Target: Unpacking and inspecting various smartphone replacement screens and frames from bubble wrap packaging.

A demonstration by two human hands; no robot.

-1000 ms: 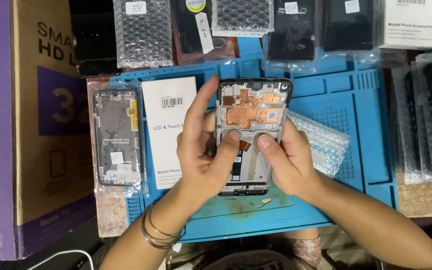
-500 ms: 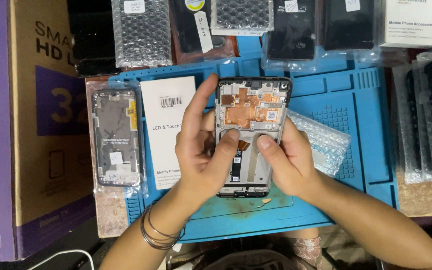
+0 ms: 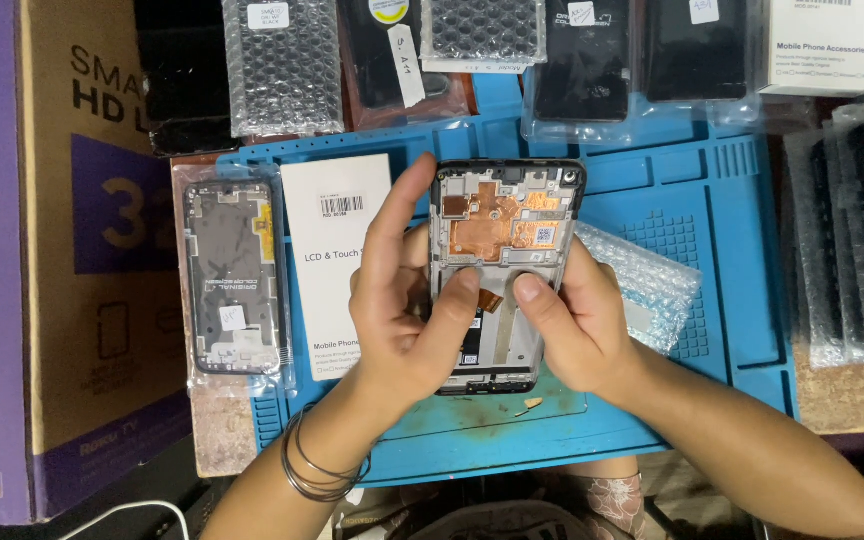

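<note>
Both hands grip the phone frame over the blue mat: left hand and right hand thumbs press its orange flex cable, apparently not fully seated yet.

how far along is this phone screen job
Done: the phone frame is stripped, copper plate exposed, its bubble wrap set aside. In hand: left hand and right hand thumbs press beside the orange ribbon. Left: no back cover on yet.
</note>
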